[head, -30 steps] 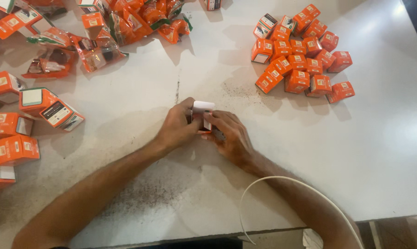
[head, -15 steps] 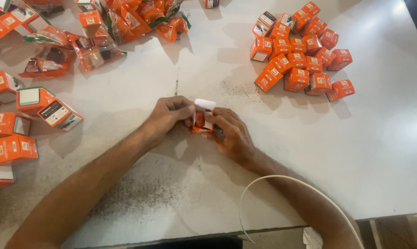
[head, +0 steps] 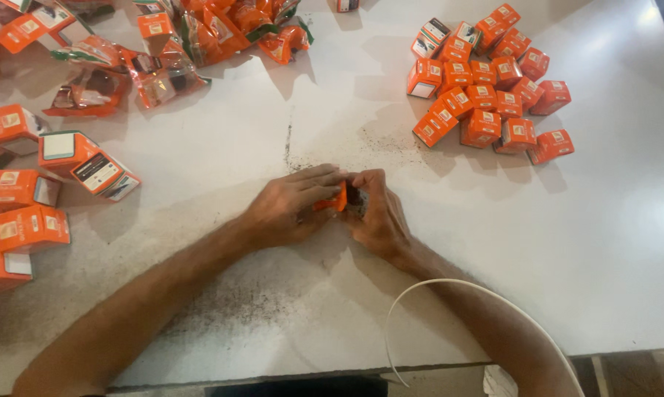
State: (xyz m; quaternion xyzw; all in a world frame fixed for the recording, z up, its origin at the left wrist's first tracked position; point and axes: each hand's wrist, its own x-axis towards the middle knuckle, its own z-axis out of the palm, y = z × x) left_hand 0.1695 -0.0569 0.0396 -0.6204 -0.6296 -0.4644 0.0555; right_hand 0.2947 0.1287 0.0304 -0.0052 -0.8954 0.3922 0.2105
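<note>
The left hand (head: pixel 291 209) and the right hand (head: pixel 379 217) meet at the middle of the white table (head: pixel 611 242); the fingers of both are curled tight around a small orange box (head: pixel 337 200) pinched between them, just above the tabletop; a cluster of like boxes (head: pixel 493 81) lies well apart.

Bright overhead light floods the white table (head: pixel 611 242), glaring at its upper right corner; soft shadows fall toward the camera (edges slightly bowed), focus mildly soft throughout.
</note>
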